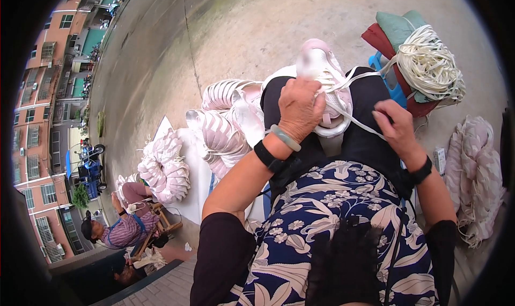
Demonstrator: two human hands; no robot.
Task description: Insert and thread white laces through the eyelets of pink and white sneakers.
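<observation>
A pink-and-white sneaker (337,99) rests between my thighs, its pink end pointing away from me. My left hand (302,104) is closed at the sneaker's lacing, its fingertips partly hidden behind the knuckles. White shoelace (365,124) runs from the sneaker's near side across my right thigh toward my right hand (398,128). That hand is held apart from the sneaker with its fingers curled, and the lace appears drawn straight to it. A second stretch of lace (362,76) crosses above my right knee toward a large bundle of off-white laces (429,64).
The lace bundle lies on red and green cushions (399,24) over a blue stool (396,94). Bundled pink-and-white shoe uppers stand at left (222,137), farther left (165,169) and at right (472,177). Another person (129,228) sits at lower left. Concrete ground (241,37) stretches ahead.
</observation>
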